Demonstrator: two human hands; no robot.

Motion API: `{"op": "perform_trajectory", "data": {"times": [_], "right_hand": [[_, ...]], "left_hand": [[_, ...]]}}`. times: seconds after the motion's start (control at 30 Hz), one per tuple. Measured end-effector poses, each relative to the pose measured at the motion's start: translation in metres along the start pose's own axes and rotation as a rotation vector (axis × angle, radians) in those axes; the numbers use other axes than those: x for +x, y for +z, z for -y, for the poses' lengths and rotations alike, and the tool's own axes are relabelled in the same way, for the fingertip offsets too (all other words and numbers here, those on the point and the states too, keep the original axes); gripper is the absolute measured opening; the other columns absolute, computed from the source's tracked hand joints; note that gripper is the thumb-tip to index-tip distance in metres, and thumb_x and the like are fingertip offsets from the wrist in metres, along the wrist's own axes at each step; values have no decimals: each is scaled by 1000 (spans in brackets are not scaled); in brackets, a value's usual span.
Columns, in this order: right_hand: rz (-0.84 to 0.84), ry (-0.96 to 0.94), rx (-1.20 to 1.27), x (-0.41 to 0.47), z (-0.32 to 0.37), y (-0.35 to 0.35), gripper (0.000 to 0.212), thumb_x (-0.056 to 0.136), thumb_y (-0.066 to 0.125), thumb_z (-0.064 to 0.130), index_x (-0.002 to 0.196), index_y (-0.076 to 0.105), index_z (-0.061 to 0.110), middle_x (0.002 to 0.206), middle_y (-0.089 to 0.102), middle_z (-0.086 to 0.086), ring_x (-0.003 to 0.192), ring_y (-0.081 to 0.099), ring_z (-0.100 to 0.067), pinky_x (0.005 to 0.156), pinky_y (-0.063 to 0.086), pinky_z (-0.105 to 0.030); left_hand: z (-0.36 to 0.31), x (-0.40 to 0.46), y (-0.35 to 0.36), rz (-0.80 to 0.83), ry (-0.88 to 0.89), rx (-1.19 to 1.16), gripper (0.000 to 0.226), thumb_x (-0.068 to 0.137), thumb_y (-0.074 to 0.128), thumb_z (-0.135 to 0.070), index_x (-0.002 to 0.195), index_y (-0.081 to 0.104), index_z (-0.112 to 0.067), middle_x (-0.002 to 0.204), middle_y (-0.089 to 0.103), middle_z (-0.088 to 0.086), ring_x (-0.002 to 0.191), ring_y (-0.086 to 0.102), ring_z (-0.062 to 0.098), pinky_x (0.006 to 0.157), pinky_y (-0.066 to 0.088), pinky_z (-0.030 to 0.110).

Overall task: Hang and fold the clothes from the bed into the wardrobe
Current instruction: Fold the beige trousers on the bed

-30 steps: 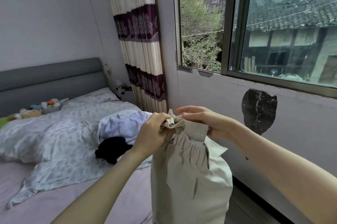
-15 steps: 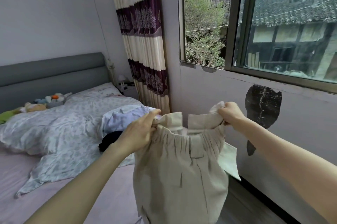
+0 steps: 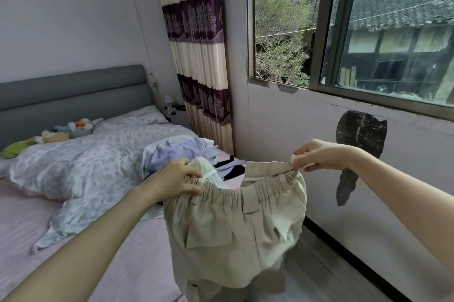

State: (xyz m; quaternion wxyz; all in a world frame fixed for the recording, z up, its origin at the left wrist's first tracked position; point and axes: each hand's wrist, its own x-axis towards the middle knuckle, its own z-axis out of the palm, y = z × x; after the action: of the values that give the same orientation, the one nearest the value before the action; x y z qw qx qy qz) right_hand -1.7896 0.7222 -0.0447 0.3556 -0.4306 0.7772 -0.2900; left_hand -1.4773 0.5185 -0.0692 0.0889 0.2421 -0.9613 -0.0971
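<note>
A pair of beige trousers [image 3: 233,233] with an elastic waistband hangs in front of me over the bed's edge. My left hand [image 3: 175,180] grips the left end of the waistband. My right hand [image 3: 317,155] pinches the right end, and the waistband is stretched wide between them. Behind the trousers a pile of clothes [image 3: 179,152] lies on the bed [image 3: 29,223]: pale lilac and white pieces with a black garment [image 3: 234,170] partly hidden. The wardrobe is out of view.
A rumpled floral duvet [image 3: 81,166] covers the middle of the bed, with soft toys [image 3: 66,129] by the grey headboard [image 3: 73,91]. A bedside table [image 3: 175,115] and striped curtain [image 3: 199,56] stand at the corner. The wall below the window [image 3: 356,24] is close on my right.
My hands were close together at the top of the trousers; they have moved apart, spreading the waistband out flat. The view has tilted down slightly.
</note>
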Motion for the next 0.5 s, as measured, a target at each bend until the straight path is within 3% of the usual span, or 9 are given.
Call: {"op": "perform_trajectory", "data": {"times": [0.1,0.2,0.33,0.43,0.5], "right_hand": [[-30,-3,-510,3,-11,21,38,74,76,34,95,63,5,90,50,2,81,53,-15,66,45,-23],[-123,-8,-927,8,-26,45,51,80,67,48,100,57,2,102,40,-5,88,51,-24,72,43,-31],[-152,-36,-1109,13,-41,55,54,96,36,54,104,62,7,118,45,-6,108,48,-25,82,38,-34],[-144,-132,-1223,19,-43,61,42,98,34,45,106,61,15,119,46,0,112,46,-20,80,31,-32],[-163,-196,-1127,21,-45,64,20,97,37,29,102,53,18,116,53,-2,106,53,-24,79,37,-33]], "left_hand": [[1,0,6,-14,37,48,26,84,68,-39,101,65,-20,90,45,-8,86,49,14,71,37,26],[0,1,6,-69,61,123,15,91,56,-38,98,57,-25,88,49,-13,80,51,14,63,36,30],[3,-2,8,-61,72,177,12,95,49,-36,92,47,-25,65,43,-13,71,51,17,56,28,32],[2,-1,10,-19,51,211,13,97,45,-34,93,41,-22,63,40,-15,68,46,13,50,25,29],[1,0,10,8,40,184,12,98,45,-32,94,40,-22,66,43,-14,72,53,16,52,27,31]]}}
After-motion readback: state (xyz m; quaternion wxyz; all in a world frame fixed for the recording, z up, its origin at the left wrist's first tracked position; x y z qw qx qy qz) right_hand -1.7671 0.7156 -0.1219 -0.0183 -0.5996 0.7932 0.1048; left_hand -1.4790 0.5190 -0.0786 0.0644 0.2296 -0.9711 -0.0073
